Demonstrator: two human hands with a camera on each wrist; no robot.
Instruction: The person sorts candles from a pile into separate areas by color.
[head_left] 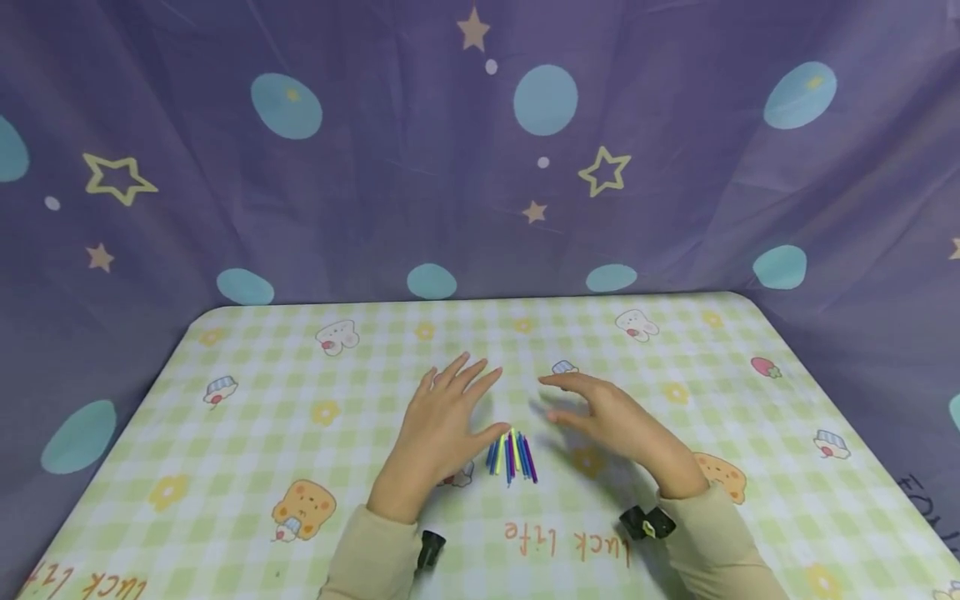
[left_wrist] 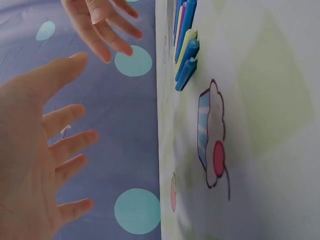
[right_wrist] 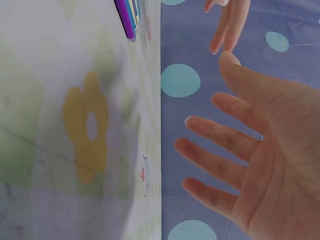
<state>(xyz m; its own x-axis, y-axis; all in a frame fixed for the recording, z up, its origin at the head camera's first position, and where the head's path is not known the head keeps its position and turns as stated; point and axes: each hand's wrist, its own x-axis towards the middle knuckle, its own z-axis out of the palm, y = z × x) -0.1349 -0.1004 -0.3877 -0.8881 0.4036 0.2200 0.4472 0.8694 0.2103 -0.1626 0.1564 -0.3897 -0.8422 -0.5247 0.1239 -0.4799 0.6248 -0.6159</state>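
A small bunch of thin coloured sticks [head_left: 512, 457] in blue, yellow and purple lies on the checked tablecloth, fanned slightly, between the two hands. My left hand [head_left: 442, 429] hovers to the left of the sticks with fingers spread and thumb pointing toward them. On the other side, my right hand [head_left: 611, 417] is raised over the cloth, its fingers extended and its thumb apart. Both palms are bare in the wrist views. The ends of several blue and yellow sticks [left_wrist: 187, 72] show in the left wrist view, and a purple stick [right_wrist: 125, 19] in the right wrist view.
The table is covered by a green and white checked cloth [head_left: 270, 433] printed with bears, flowers and lettering. A purple curtain [head_left: 420, 167] with stars and teal dots hangs behind it. Each wrist carries a small black camera [head_left: 430, 550].
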